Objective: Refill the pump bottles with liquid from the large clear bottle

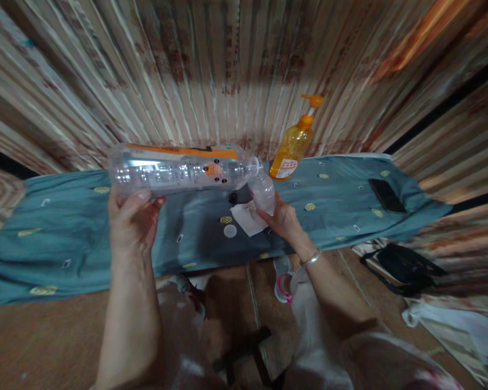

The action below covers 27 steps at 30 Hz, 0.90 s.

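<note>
My left hand (pixel 132 219) grips the bottom end of a large clear plastic bottle (pixel 179 169) with an orange label, held sideways over the table. Its open mouth touches the mouth of a small clear bottle (pixel 263 192), which my right hand (pixel 282 219) holds tilted up towards it. Below them on the blue-green cloth (pixel 65 233) lie a white tissue (pixel 248 218), a white round cap (pixel 230 231) and a small dark cap (pixel 233 198).
An orange pump bottle (pixel 293 143) stands at the back of the table by the striped curtain. A dark phone (pixel 387 195) lies at the right end. A black bag (pixel 404 267) and white plastic bag (pixel 451 319) sit on the floor right.
</note>
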### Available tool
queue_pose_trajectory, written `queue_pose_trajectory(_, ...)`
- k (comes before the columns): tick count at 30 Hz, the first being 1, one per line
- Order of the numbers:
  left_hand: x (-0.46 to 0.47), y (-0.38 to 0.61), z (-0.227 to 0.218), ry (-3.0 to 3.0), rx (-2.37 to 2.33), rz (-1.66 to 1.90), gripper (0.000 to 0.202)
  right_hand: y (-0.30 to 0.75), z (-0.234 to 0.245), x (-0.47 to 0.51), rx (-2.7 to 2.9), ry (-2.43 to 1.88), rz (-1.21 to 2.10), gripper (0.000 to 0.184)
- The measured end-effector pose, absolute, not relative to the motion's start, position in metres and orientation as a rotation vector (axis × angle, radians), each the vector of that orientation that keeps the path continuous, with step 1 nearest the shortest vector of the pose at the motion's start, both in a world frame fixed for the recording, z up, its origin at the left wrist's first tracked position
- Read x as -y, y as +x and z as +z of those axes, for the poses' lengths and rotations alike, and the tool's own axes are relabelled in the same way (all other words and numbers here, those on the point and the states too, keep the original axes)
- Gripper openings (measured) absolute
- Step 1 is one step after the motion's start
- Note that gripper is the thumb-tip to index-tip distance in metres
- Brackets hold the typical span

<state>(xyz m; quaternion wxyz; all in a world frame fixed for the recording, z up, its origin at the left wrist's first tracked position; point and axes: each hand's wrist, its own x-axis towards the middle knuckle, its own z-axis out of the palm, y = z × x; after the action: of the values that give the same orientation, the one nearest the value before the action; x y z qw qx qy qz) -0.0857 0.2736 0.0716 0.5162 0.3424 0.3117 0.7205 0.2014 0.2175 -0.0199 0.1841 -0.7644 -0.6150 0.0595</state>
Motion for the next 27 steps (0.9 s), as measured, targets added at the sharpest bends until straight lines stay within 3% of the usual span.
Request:
queue_pose_trajectory(6,-0.2760,-0.0896,0.0676,0.873,-0.731,1.703,0.036,0.2031,-0.0234,-0.2181,1.732,-2.130,0.172,0.067)
queue_pose_trajectory(12,-0.2739,-0.0875,0.0698,0.824,-0.731,1.719,0.045,0.2038,-0.0254,-0.2187,1.738,-2.122,0.169,0.066)
queue_pose_trajectory(27,-0.2739,-0.0864,0.0704,0.821,-0.745,1.721,0.040,0.2054,-0.0279,-0.2183,1.766,-2.125,0.094,0.064)
